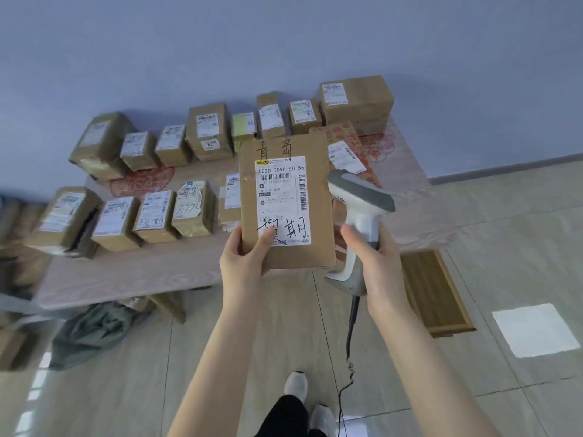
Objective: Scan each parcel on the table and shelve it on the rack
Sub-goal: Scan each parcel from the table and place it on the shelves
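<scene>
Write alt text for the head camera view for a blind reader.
A left hand holds a flat brown cardboard parcel upright, white label facing the camera, while the right hand grips a white-and-grey barcode scanner beside it. Behind, labelled boxes sit on the table.

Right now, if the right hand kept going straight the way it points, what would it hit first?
Probably the right edge of the held parcel; depth is unclear, so the right hand and its scanner might slip past.

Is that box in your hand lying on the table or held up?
Held up. The left hand grips the cardboard parcel by its lower corner, label facing the camera; the right hand holds the barcode scanner beside it.
</scene>
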